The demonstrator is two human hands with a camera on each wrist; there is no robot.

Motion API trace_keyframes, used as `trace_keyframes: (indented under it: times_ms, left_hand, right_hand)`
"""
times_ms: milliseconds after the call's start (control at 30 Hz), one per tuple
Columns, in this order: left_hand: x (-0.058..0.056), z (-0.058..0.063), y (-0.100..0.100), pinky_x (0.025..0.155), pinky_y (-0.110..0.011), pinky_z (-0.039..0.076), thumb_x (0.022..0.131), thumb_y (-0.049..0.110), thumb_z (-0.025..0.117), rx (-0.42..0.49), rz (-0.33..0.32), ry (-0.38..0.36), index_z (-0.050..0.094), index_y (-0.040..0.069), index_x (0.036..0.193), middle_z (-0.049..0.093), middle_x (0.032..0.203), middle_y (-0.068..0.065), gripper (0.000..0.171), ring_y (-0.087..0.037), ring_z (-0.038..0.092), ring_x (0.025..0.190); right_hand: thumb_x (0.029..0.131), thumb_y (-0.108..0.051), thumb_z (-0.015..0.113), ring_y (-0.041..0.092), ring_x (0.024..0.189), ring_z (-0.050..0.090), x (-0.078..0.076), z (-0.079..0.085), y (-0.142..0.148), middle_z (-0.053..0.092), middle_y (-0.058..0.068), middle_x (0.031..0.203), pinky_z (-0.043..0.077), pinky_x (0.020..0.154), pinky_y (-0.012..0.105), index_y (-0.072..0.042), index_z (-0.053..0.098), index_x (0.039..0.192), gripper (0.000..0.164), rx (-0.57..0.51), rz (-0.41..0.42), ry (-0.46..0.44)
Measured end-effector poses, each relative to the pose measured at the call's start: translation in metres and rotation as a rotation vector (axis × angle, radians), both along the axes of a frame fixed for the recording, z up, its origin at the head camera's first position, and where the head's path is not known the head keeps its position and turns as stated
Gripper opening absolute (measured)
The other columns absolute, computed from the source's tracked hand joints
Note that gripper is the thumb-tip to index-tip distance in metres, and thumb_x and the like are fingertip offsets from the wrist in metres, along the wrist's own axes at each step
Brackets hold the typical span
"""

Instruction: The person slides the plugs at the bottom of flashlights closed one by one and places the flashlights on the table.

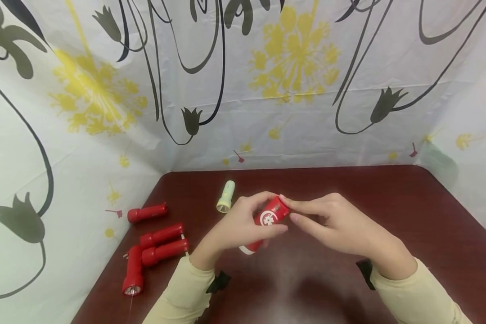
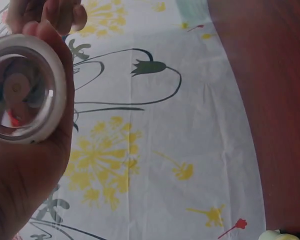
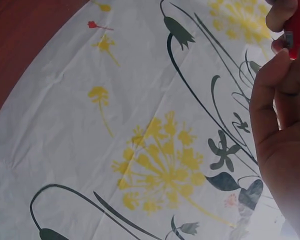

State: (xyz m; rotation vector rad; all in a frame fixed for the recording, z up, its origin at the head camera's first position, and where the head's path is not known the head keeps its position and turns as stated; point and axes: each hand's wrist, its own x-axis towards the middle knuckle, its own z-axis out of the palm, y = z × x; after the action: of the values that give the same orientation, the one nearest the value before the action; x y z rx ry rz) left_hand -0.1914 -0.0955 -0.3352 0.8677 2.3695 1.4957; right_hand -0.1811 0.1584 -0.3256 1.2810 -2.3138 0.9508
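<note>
A red flashlight (image 1: 272, 215) with a white round emblem lies tilted in my left hand (image 1: 236, 225), its lens end pointing down toward me. The left fingers and thumb curl round the body. At the tail end, the index finger and thumb of my right hand (image 1: 336, 220) pinch the red cap area. The left wrist view shows the clear lens and pale rim (image 2: 59, 95) of this flashlight close up. In the right wrist view a small grey piece (image 3: 288, 38) shows on the red end beside the fingertips; its kind is unclear.
Several red flashlights (image 1: 164, 235) lie on the left of the dark red table (image 1: 372, 189), some with small prongs showing. A pale green flashlight (image 1: 227, 194) lies behind my left hand. Flower-patterned white sheeting (image 1: 243, 90) encloses the back and sides.
</note>
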Motion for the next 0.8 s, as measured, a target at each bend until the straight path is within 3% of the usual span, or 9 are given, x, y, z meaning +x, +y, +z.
trace_keyframes:
  times_ms: [67,233,433,533,633,800]
  left_hand:
    - [-0.002,-0.002,0.003,0.066,-0.040,0.066,0.092,0.025,0.081,0.002,0.031,-0.028,0.057,0.023,0.135,0.075,0.096,-0.004,0.049,-0.028,0.075,0.064]
    - [-0.009,-0.004,0.009,0.064,-0.038,0.065,0.093,0.026,0.081,-0.023,0.147,-0.062,0.047,0.020,0.130,0.076,0.106,-0.006,0.050,-0.030,0.076,0.065]
    - [-0.024,-0.006,0.010,0.062,-0.031,0.063,0.094,0.033,0.081,-0.106,0.339,0.059,0.054,0.014,0.120,0.075,0.095,-0.006,0.042,-0.021,0.074,0.068]
    - [-0.043,-0.009,0.012,0.062,-0.029,0.060,0.091,0.039,0.083,-0.202,0.478,0.136,0.061,0.013,0.115,0.074,0.090,-0.005,0.041,-0.017,0.070,0.073]
    - [-0.068,-0.012,0.012,0.062,-0.030,0.058,0.089,0.044,0.084,-0.337,0.598,0.171,0.067,0.013,0.114,0.072,0.091,-0.004,0.043,-0.019,0.067,0.077]
    - [-0.112,-0.020,0.008,0.067,-0.034,0.060,0.088,0.047,0.084,-0.582,0.672,0.147,0.070,0.011,0.113,0.071,0.094,-0.006,0.046,-0.022,0.068,0.079]
  right_hand:
    - [0.094,-0.009,0.079,-0.012,0.057,0.027,0.001,0.000,0.002,0.035,-0.026,0.063,0.035,0.054,0.009,-0.020,0.069,0.144,0.051,0.048,-0.046,0.035]
    - [0.095,-0.016,0.078,-0.012,0.059,0.040,0.002,-0.003,0.006,0.059,-0.026,0.072,0.042,0.058,0.016,-0.020,0.064,0.148,0.055,0.157,-0.161,0.055]
    - [0.096,-0.027,0.077,-0.009,0.063,0.047,0.001,-0.013,0.010,0.055,-0.027,0.070,0.049,0.065,0.022,-0.024,0.072,0.139,0.043,0.296,-0.270,0.092]
    - [0.097,-0.031,0.076,-0.011,0.064,0.049,0.004,-0.021,0.012,0.061,-0.026,0.073,0.053,0.066,0.025,-0.024,0.073,0.136,0.039,0.349,-0.271,0.103]
    - [0.099,-0.033,0.074,-0.011,0.064,0.053,0.008,-0.029,0.014,0.072,-0.021,0.082,0.055,0.066,0.027,-0.021,0.074,0.134,0.037,0.390,-0.252,0.084]
    - [0.102,-0.036,0.071,-0.005,0.080,0.070,0.014,-0.040,0.016,0.081,-0.012,0.109,0.059,0.070,0.030,-0.020,0.074,0.134,0.035,0.452,-0.243,0.005]
